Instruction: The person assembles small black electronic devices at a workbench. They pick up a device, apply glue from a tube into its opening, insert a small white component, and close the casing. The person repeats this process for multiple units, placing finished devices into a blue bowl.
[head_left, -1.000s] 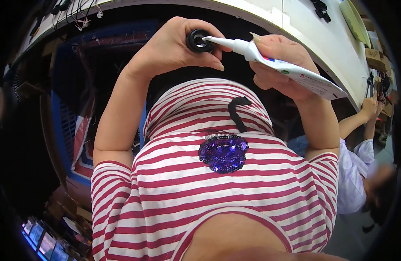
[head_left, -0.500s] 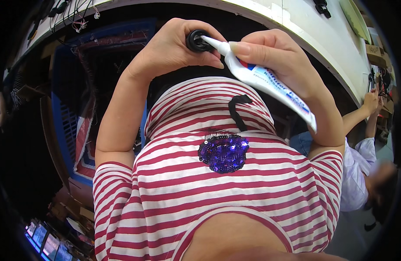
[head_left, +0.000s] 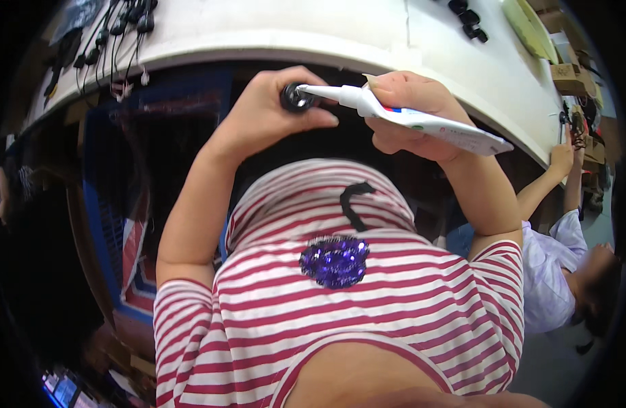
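My left hand (head_left: 265, 109) is closed round a small black cylindrical part (head_left: 297, 97), whose round open end faces up toward me. In my right hand (head_left: 418, 112) is a white glue tube (head_left: 442, 129) with a long tapered nozzle, held between thumb and fingers. The nozzle tip (head_left: 309, 89) reaches to the open end of the black part, at its rim or just inside; which of the two I cannot tell. Both hands are raised in front of my striped shirt, near the table edge.
Ahead runs a white table (head_left: 258, 27). Black cables with connectors (head_left: 116, 34) lie at its left, several small black parts (head_left: 469, 20) and a pale green tray (head_left: 527, 30) at its right. A blue crate (head_left: 106, 224) stands below left. Another person (head_left: 547, 272) works at the right.
The view has shifted, showing more of the table. My right hand has turned the tube to lie flatter, with another side showing. The nozzle stays at the black part.
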Tool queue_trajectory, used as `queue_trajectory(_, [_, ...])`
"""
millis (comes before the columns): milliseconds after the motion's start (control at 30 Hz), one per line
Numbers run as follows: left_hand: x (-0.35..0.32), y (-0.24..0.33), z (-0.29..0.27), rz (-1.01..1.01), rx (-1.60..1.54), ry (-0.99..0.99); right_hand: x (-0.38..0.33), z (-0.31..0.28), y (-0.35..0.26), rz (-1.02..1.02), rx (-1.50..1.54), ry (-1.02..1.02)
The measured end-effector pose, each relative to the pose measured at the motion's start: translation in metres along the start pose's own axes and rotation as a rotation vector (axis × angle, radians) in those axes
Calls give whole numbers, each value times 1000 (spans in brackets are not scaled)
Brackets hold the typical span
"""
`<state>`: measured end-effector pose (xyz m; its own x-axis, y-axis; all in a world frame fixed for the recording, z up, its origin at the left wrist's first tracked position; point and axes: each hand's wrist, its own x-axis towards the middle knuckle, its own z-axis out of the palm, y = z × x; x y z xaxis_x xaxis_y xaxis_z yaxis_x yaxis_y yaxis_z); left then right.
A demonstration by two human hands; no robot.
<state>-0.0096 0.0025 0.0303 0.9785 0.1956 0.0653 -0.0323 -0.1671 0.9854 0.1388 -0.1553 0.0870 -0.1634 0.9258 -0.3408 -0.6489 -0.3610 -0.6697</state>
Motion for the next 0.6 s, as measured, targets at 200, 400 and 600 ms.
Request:
queue_trajectory(200, [7, 21, -7, -131, -89, -98, 5, -45, -51, -457, -431, 225])
queue_trajectory(400, [4, 19, -12, -51, -312, -147, 15, -105, -99, -565, -329, 235])
queue_trajectory(600, [4, 8, -8, -66, -375, -90, 27, -131, -121, -605, -705, 694])
